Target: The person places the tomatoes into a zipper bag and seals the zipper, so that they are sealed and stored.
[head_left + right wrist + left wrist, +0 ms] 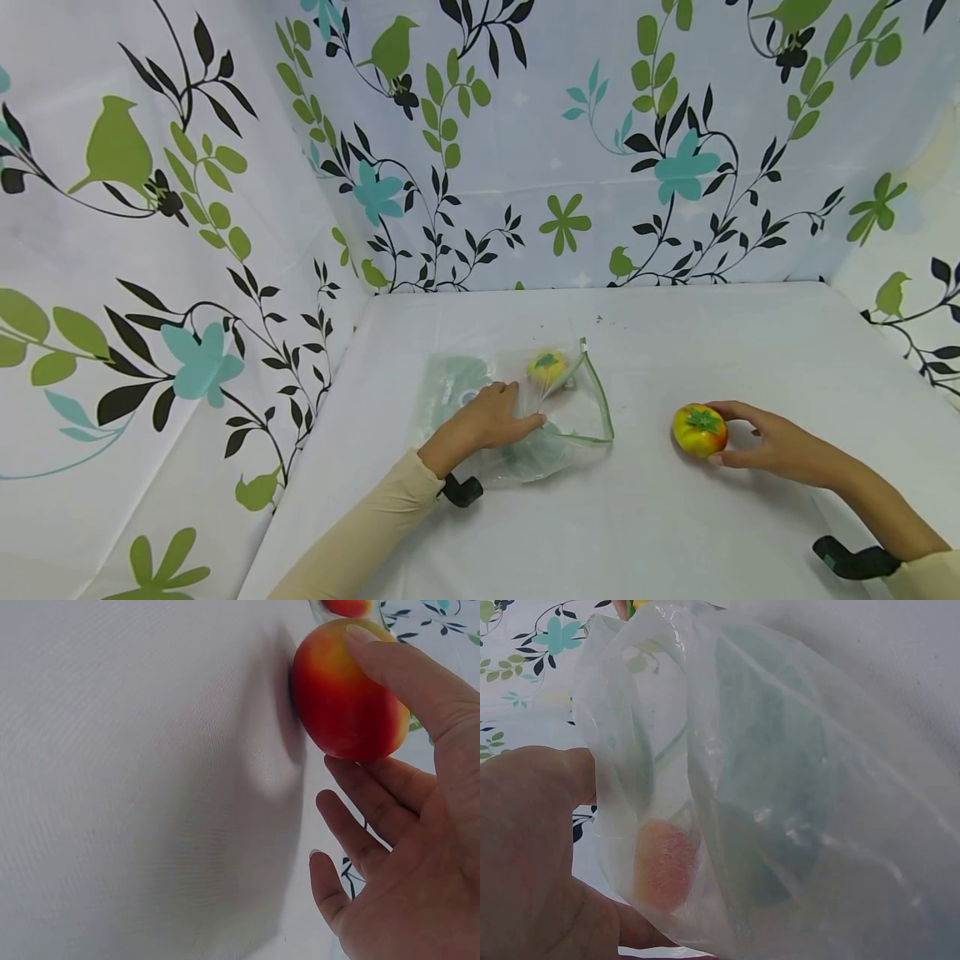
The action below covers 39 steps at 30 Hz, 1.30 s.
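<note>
On the white table my right hand (776, 446) grips a yellow-and-red toy tomato (699, 430) with a green leafy top. In the right wrist view the thumb lies on one side of this tomato (349, 690) and fingertips (341, 769) meet the other; the remaining fingers are spread. My left hand (487, 417) touches a clear plastic bag (547, 454), its thumb pointing right and its other fingers partly hidden. A second yellow toy tomato (546, 367) sits within the bag, showing reddish through the plastic in the left wrist view. The bag's green-edged mouth gapes toward the right.
The white tabletop (675, 533) ends at a patterned cloth wall (495, 150) at the back, with another such cloth (150, 275) on the left. Dark wrist mounts (855, 558) sit on both forearms.
</note>
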Motion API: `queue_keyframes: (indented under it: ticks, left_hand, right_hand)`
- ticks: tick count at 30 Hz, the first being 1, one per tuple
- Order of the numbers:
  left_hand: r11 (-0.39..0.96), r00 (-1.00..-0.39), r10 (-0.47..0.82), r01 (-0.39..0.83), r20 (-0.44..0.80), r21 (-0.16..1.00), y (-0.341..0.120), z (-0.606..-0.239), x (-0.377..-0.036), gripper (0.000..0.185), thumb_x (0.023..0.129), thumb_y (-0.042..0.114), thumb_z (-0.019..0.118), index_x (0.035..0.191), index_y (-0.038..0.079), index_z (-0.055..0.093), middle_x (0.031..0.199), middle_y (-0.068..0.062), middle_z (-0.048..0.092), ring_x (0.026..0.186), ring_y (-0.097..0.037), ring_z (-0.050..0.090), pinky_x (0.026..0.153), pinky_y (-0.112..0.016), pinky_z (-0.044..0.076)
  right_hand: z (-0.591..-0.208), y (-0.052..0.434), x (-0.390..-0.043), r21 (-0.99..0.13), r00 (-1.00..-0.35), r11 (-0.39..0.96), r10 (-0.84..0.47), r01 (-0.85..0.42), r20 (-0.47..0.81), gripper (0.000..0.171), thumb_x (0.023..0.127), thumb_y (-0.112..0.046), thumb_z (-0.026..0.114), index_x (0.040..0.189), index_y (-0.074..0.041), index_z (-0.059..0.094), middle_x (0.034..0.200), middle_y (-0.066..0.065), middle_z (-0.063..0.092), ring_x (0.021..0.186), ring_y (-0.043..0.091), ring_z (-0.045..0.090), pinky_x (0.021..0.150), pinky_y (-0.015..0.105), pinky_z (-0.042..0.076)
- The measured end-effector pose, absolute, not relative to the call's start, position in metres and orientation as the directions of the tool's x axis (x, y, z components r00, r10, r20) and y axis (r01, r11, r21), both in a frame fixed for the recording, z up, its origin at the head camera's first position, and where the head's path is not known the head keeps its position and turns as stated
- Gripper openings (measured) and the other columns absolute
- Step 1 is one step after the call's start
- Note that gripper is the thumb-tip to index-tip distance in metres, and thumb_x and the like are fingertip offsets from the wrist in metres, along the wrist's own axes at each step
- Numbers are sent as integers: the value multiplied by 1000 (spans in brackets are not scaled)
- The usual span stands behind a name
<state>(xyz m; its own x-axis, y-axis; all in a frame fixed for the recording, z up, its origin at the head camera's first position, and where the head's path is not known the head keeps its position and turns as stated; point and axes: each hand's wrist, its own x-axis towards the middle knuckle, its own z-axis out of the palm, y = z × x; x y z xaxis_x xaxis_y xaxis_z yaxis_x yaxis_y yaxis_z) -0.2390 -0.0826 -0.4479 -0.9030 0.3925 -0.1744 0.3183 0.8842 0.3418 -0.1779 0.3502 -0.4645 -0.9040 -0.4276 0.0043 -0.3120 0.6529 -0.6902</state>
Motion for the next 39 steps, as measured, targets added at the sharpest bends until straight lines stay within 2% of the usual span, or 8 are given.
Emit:
queue_keyframes:
  ticks: [15, 27, 35, 39]
  left_hand:
    - [884, -901, 397, 325, -173, 335, -84, -451, -241, 92, 93, 69, 45, 152, 0, 38, 149, -20, 42, 135, -34, 43, 105, -46, 40]
    - [885, -905, 387, 310, -177, 348, -85, -451, -241, 94, 92, 71, 45, 154, 1, 36, 151, -19, 40, 138, -33, 39, 107, -46, 38]
    - [884, -905, 389, 314, -173, 346, -84, -451, -241, 93, 92, 70, 46, 152, 0, 38, 149, -19, 42, 137, -33, 41, 106, -46, 38]
    - [883, -905, 390, 316, -168, 347, -84, -452, -241, 93, 91, 70, 47, 152, 0, 39, 148, -19, 43, 136, -33, 41, 105, -46, 39]
  right_hand:
    - [-463, 346, -178, -678, -914, 669, -405, -303, 9, 67, 89, -31, 77, 143, -3, 48, 134, 19, 55, 120, 41, 48, 90, 70, 41]
    - [-467, 340, -186, -676, -917, 675, -398, -294, 2, 67, 90, -33, 76, 143, -5, 47, 134, 19, 54, 121, 40, 49, 92, 68, 41]
    - [-465, 329, -194, -673, -920, 670, -389, -314, 41, 66, 90, -35, 76, 142, -6, 48, 133, 15, 57, 120, 38, 51, 91, 69, 40]
    - [-461, 318, -199, -676, -931, 675, -363, -295, 44, 67, 90, -39, 75, 143, -8, 47, 133, 14, 56, 119, 37, 52, 90, 67, 43]
